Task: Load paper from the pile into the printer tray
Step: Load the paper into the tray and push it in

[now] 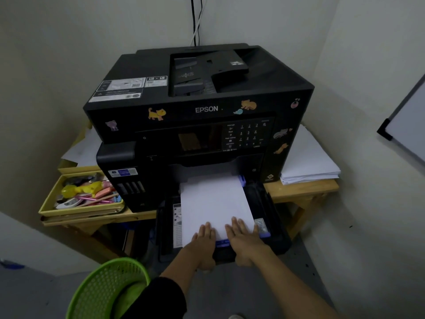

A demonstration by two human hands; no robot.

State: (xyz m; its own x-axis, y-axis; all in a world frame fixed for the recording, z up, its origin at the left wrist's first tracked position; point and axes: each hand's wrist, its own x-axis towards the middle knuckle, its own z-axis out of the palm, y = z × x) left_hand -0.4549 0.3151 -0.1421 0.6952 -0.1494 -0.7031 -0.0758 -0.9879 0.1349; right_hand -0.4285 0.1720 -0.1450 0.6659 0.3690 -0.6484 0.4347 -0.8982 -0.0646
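Basket (108,288) is sitting nearest; L hand (204,236) & R hand (243,236) are pressing flat, fingers straight, on paper (213,199) in the pulled-out tray (271,203). Risk: stack lying skewed vs guides (242,180), jamming once pushed in.

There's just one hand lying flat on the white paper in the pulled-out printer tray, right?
Not quite. There are two hands, not one: the left hand and the right hand both lie flat on the white paper in the pulled-out printer tray. The head view shows it.
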